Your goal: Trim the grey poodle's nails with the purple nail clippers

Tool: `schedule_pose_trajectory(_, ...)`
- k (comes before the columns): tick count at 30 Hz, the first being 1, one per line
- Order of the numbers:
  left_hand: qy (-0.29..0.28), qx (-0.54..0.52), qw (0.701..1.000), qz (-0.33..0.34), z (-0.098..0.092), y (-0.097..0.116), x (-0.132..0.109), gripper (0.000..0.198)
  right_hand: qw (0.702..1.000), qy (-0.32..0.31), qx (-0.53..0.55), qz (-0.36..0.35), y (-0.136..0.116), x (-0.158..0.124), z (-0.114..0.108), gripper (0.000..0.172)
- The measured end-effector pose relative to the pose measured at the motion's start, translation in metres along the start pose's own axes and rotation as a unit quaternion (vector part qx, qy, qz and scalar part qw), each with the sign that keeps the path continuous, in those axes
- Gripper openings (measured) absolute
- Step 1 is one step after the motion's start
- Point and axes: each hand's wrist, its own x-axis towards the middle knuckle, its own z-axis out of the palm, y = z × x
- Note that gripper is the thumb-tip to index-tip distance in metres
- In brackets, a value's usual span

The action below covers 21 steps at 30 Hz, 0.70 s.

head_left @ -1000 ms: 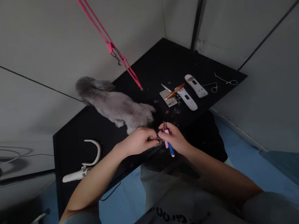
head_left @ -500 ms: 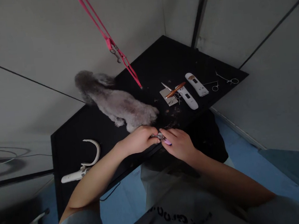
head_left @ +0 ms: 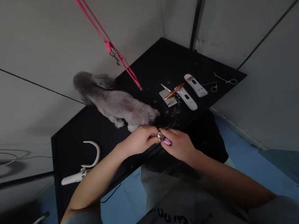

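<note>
Closing round a purple-handled clipper point(head_left: 167, 141), the fingers of my right hand point(head_left: 179, 142) hold it with its metal head pointing at my other fingers. My left hand point(head_left: 143, 139) pinches thumb against fingers on what seems to be a gray paw point(head_left: 154, 135), mostly hidden, right by the metal head. Just beyond my left hand the gray dog point(head_left: 119, 104) stands on the black table point(head_left: 165, 57), its near end beside my knuckles. Farther to the right lie an orange-brown tool point(head_left: 174, 91) across a pale card point(head_left: 169, 101), two white devices point(head_left: 191, 93) and, near the corner, slender scissors point(head_left: 233, 81). A pink strap point(head_left: 108, 46) slants down over the table; a white tool with a curved band point(head_left: 75, 177) rests beside my left forearm.
</note>
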Motion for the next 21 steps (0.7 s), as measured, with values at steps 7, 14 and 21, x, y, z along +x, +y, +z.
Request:
schedule_pose_trajectory(7,0.01,0.022,1.0,-0.008,0.0,0.0,0.0,0.016,0.995,-0.044,0.081,0.038,0.001,0.005,-0.004,0.031)
schedule_pose_trajectory(14,-0.003,0.11,0.991,-0.074,-0.012,0.008,0.003,0.016,0.845,-0.09,0.432,0.303,0.006,0.003,0.004,0.027)
schedule_pose_trajectory(21,0.013,0.088,0.993,-0.076,-0.012,0.009,0.006,0.018,0.584,-0.17,0.627,0.487,0.001,-0.03,0.021,0.033)
